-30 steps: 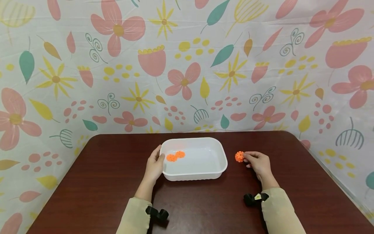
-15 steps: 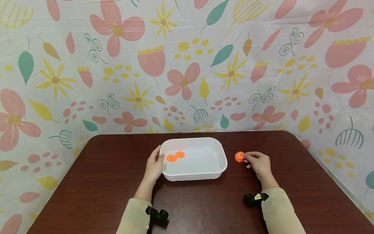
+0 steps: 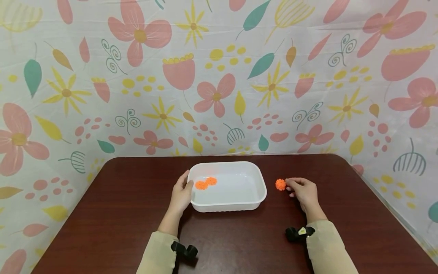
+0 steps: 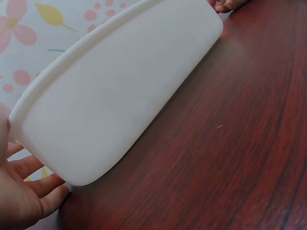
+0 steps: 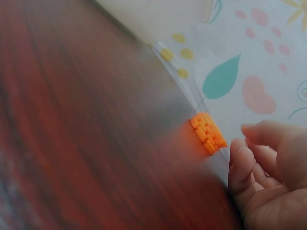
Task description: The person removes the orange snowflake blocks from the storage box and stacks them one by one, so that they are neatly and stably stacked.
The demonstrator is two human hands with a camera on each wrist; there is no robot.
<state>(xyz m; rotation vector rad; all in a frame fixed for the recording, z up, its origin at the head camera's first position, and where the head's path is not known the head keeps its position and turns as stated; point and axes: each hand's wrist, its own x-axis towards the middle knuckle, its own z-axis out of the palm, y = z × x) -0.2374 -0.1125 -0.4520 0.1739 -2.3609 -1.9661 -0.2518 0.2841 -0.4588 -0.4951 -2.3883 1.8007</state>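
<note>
A white rectangular plastic tub stands mid-table, with two round orange snowflake discs lying inside at its left. My left hand rests at the tub's left end, thumb at the rim and loosely bent fingers along the outer wall in the left wrist view. To the right of the tub sits a small stack of orange snowflake discs. Beside it is my right hand; the head view puts its fingertips at the stack's right edge. A narrow gap separates the loosely curled fingers from the stack in the right wrist view.
The dark reddish-brown wooden table has rounded far corners. Behind it hangs a white cloth printed with flowers and leaves. Black wrist cameras are strapped over the beige sleeves.
</note>
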